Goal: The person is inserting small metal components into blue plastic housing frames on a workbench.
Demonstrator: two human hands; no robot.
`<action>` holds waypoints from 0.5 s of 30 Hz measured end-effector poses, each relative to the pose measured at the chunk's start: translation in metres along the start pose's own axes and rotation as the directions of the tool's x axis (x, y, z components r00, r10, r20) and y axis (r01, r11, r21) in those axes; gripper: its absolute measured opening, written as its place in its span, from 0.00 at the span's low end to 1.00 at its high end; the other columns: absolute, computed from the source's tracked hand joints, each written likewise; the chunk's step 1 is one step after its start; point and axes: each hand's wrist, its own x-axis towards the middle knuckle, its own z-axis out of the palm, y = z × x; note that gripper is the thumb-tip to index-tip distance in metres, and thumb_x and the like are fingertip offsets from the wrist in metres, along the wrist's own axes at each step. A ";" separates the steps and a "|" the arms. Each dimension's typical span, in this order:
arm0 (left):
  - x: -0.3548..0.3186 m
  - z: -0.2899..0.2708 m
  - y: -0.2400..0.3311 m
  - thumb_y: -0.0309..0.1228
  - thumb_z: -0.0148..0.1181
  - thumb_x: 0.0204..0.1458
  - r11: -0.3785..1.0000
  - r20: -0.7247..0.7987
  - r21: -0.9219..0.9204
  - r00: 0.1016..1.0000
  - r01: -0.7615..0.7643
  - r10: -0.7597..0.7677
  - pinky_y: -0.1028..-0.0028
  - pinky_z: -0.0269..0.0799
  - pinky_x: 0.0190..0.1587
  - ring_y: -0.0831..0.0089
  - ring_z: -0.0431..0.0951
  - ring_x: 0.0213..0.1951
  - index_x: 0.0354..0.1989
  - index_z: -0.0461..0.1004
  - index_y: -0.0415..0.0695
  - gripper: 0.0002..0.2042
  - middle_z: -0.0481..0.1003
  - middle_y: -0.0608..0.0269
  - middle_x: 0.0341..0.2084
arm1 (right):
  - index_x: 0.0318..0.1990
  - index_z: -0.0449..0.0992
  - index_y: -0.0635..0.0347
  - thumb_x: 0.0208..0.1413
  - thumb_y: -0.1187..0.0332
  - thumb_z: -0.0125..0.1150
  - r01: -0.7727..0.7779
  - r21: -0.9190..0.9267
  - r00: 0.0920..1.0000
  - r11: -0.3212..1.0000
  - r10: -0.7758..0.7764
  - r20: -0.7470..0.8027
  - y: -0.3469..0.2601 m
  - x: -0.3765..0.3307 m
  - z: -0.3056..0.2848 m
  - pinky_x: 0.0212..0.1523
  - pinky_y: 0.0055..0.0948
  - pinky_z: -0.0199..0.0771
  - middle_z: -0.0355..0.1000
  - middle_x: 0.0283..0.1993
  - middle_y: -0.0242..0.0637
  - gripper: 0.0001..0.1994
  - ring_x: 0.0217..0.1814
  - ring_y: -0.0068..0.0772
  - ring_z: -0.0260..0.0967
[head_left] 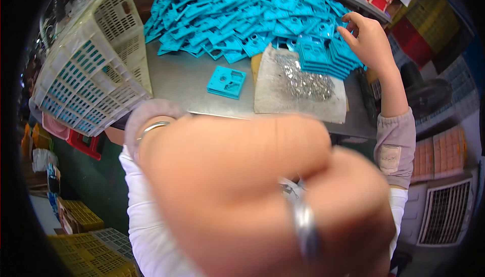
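My left hand [262, 196], blurred at near centre, is clenched; I cannot tell whether it encloses anything. My right hand [371, 39], seemingly released with fingers loosely curved, is at the right edge of the heaped turquoise plates [217, 14] on the far table [174, 77]. A small turquoise stack [226, 81] lies nearer, left of shiny metal pieces [313, 85] on a whitish sheet [268, 92].
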 end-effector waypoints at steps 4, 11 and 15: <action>-0.034 -0.038 -0.013 0.39 0.59 0.46 0.996 -0.009 -0.017 0.996 -0.084 0.084 0.64 0.72 0.33 0.66 0.73 0.29 0.41 0.77 0.52 0.13 0.75 0.64 0.27 | 0.42 0.79 0.63 0.54 0.65 0.68 0.055 0.069 0.998 0.996 -0.056 0.016 -0.012 -0.030 -0.006 0.34 0.40 0.76 0.79 0.31 0.43 0.13 0.32 0.45 0.78; 0.032 0.041 0.052 0.37 0.62 0.44 0.957 -0.029 0.034 0.957 -0.287 0.288 0.64 0.71 0.32 0.67 0.72 0.28 0.39 0.77 0.54 0.13 0.75 0.64 0.27 | 0.40 0.78 0.62 0.53 0.65 0.69 0.032 0.143 0.999 0.989 -0.033 0.000 -0.006 -0.063 0.010 0.33 0.40 0.76 0.78 0.30 0.41 0.12 0.31 0.45 0.77; -0.010 0.021 -0.009 0.36 0.63 0.42 0.916 -0.014 0.042 0.916 -0.399 0.400 0.64 0.70 0.32 0.67 0.71 0.27 0.39 0.76 0.55 0.13 0.75 0.64 0.27 | 0.39 0.78 0.63 0.52 0.66 0.69 -0.031 0.231 0.999 0.972 0.024 0.032 -0.005 -0.086 0.026 0.34 0.41 0.74 0.77 0.30 0.42 0.11 0.32 0.47 0.76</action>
